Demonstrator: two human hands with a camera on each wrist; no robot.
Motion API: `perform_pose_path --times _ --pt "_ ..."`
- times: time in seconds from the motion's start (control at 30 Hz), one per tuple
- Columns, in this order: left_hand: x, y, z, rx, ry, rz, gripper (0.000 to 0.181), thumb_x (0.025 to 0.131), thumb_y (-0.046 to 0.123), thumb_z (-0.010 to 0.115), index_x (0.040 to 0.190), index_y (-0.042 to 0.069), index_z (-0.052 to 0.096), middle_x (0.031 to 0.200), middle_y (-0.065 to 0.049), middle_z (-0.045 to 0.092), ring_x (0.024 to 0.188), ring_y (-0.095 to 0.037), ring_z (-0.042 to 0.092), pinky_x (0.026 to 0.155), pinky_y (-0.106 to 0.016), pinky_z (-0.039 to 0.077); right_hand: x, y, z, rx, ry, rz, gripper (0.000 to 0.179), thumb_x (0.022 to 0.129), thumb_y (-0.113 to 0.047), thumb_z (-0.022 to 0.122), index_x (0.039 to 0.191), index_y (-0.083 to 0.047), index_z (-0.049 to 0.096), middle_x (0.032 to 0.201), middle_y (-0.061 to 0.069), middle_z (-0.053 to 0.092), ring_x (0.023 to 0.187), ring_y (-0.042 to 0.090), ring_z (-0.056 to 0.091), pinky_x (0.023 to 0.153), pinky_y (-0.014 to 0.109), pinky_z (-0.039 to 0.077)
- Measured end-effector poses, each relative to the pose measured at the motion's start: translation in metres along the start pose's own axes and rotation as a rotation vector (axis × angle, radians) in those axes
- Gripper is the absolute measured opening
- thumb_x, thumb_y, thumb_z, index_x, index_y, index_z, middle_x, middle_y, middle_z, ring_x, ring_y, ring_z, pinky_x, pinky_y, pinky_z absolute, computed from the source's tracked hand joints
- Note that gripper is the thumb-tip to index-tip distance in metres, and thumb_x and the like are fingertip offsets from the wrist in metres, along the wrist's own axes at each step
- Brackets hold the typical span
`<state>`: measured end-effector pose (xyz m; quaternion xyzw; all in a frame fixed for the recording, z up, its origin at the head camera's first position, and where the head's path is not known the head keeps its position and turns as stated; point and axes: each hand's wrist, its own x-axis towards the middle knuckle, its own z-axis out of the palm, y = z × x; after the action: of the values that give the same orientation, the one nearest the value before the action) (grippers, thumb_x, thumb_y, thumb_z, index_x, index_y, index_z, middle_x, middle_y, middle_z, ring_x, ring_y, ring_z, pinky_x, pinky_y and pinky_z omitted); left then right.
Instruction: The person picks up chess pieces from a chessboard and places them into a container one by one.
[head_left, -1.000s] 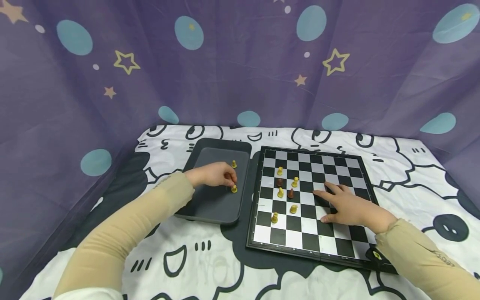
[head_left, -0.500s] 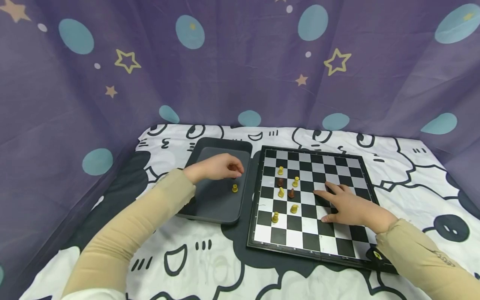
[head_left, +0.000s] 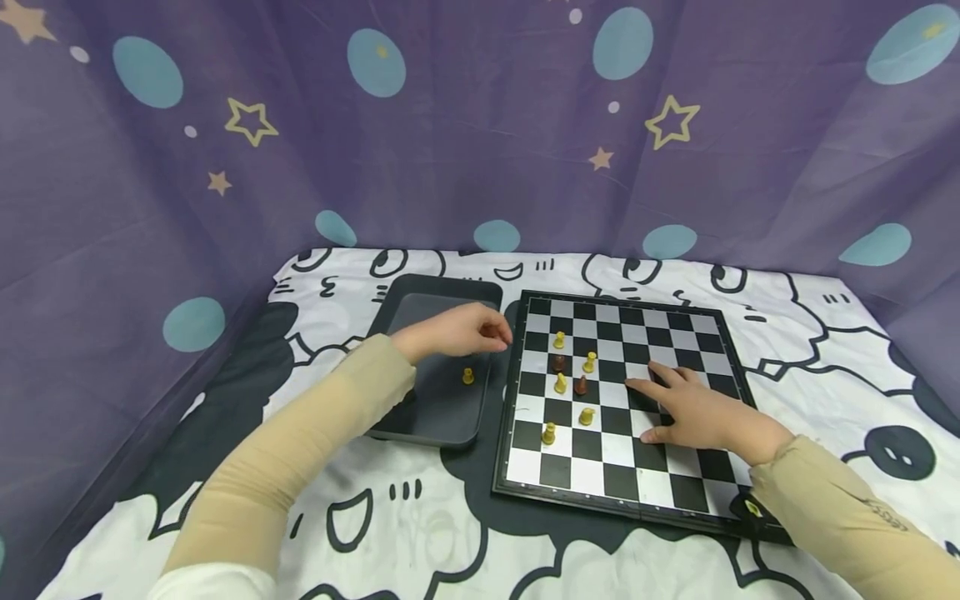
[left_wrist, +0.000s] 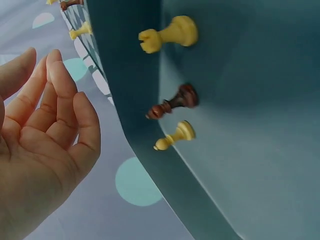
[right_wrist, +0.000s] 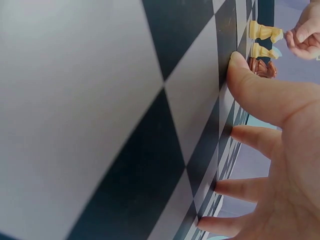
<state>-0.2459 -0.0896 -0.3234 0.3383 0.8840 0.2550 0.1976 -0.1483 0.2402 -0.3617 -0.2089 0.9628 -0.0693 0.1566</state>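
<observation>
My left hand (head_left: 468, 331) is over the right rim of the dark grey tray (head_left: 427, 429), fingertips pointing toward the board. Its palm and loosely bent fingers hold nothing in the left wrist view. Inside the tray stand a yellow rook (left_wrist: 170, 35), a slim brown chess piece (left_wrist: 172, 101) and a small yellow chess piece (left_wrist: 175, 136). With fingers spread, my right hand (head_left: 701, 414) rests on the chessboard (head_left: 618, 450). Left of it stand several yellow pieces, including a rook (head_left: 549, 433), and two brown ones, including a dark brown piece (head_left: 558, 363).
Tray and board lie side by side with a narrow gap, on a black-and-white cartoon cloth (head_left: 420, 533). A purple curtain (head_left: 480, 158) with stars and spots rises behind and to the left.
My left hand has lifted away from the yellow rook in the tray and moved right, toward the board. The rook stays standing there. My right hand has kept its place.
</observation>
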Motion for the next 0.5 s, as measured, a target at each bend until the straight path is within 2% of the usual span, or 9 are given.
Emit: perform_pose_path --times 0.37,0.5 --pt "0.028 0.019 0.001 0.051 -0.012 0.010 0.025 0.095 0.016 0.058 0.115 0.003 0.064 0.102 -0.008 0.066 0.085 -0.016 0.059 0.077 -0.030 0.047 0.001 0.001 0.001 -0.012 0.005 -0.008 0.078 0.078 -0.055 0.068 0.140 -0.014 0.045 0.144 0.033 0.029 0.124 0.061 0.029 0.089 0.069 0.036" --pt "0.038 0.022 0.001 0.033 -0.008 -0.008 0.024 0.095 0.016 0.058 0.115 0.004 0.064 0.100 -0.008 0.065 0.083 -0.017 0.057 0.075 -0.030 0.046 0.001 0.001 0.001 -0.012 0.005 -0.009 0.078 0.078 -0.055 0.068 0.140 -0.014 0.045 0.144 0.034 0.029 0.124 0.062 0.029 0.089 0.070 0.036"
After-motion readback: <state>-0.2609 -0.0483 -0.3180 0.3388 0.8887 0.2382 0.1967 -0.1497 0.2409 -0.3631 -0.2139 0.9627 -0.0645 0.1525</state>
